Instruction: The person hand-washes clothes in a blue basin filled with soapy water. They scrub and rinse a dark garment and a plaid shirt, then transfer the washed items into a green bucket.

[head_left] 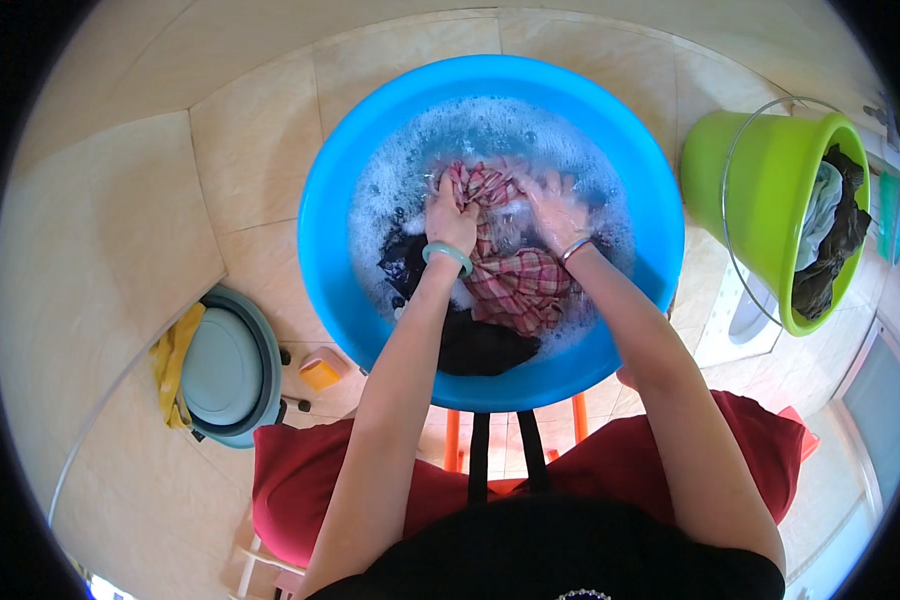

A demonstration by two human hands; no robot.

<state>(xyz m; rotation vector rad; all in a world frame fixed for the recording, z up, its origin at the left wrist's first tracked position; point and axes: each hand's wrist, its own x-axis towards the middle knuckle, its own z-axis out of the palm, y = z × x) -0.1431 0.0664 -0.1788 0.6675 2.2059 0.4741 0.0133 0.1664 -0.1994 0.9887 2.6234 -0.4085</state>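
Observation:
A big round blue basin [332, 150] holds sudsy water and wet laundry. My left hand [451, 222], with a pale green bangle [448, 258] at its wrist, is closed on a bunched part of a pink-and-red plaid garment [523, 285]. To its right, my right hand [558, 212] has its fingers spread, close beside the upper part of the same garment. It wears a thin silver bracelet [576, 248], and its fingertips are partly blurred by splashing water. Dark garments [482, 345] lie nearer to me in the basin, partly under the plaid cloth.
A lime-green bucket [745, 195] with a wire handle leans at the right, with dark and pale cloths [830, 225] inside. At the left are a folded grey-green tub [232, 370], yellow rubber gloves [177, 365] and a small orange box [322, 371]. Tiled walls surround the floor.

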